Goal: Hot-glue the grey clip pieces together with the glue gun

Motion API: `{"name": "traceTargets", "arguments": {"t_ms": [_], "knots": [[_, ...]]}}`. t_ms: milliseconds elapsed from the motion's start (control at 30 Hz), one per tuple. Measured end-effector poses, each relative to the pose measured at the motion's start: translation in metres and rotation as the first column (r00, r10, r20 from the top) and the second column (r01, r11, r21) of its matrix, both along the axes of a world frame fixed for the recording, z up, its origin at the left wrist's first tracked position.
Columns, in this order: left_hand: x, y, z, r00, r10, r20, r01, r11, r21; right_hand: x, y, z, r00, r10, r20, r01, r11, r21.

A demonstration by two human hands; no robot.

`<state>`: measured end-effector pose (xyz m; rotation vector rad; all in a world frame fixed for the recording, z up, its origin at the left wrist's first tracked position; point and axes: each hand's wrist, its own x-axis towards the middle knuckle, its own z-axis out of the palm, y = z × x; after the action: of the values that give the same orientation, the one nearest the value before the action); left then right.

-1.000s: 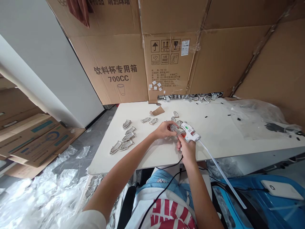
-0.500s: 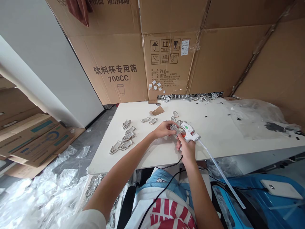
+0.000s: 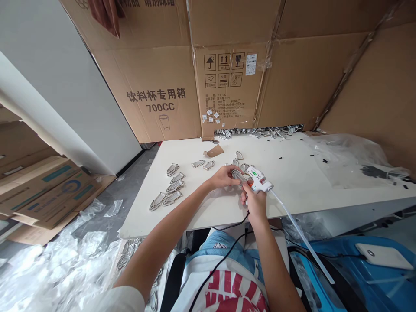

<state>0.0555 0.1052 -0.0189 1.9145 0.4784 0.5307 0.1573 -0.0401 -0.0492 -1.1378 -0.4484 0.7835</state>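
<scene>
My left hand is closed on a silvery metal frame piece, held just above the white table. In my right hand is a white glue gun with an orange part near its nozzle, the fingers wrapped round its handle. The nozzle end is close to the metal piece; whether they touch I cannot tell. A long pale glue stick sticks out of the gun's back, slanting down to the right. Several similar metal frames lie on the table left of my hands, and a few more just behind them.
Cardboard panels wall off the back of the white table. Metal parts are heaped under a gap there. Clear plastic lies at right, with small black pieces nearby. A black cable crosses my lap. A white power bank rests on blue plastic.
Both hands, the metal piece and the glue gun stay in nearly the same place. Only a very slight shift of the camera view shows.
</scene>
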Motion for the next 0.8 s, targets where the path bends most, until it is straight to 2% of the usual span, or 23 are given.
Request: {"name": "traceTargets", "arguments": {"t_ms": [367, 800], "knots": [[0.0002, -0.005, 0.0035, 0.996, 0.075, -0.042, -0.072, 0.994, 0.08, -0.0009, -0.001, 0.0023, 1.0, 0.007, -0.017, -0.007, 1.0, 0.022], [-0.0002, -0.0044, 0.0013, 0.996, 0.071, -0.057, -0.063, 0.99, 0.124, -0.0009, -0.0022, 0.0047, 1.0, 0.006, -0.005, -0.006, 1.0, -0.01]]}}
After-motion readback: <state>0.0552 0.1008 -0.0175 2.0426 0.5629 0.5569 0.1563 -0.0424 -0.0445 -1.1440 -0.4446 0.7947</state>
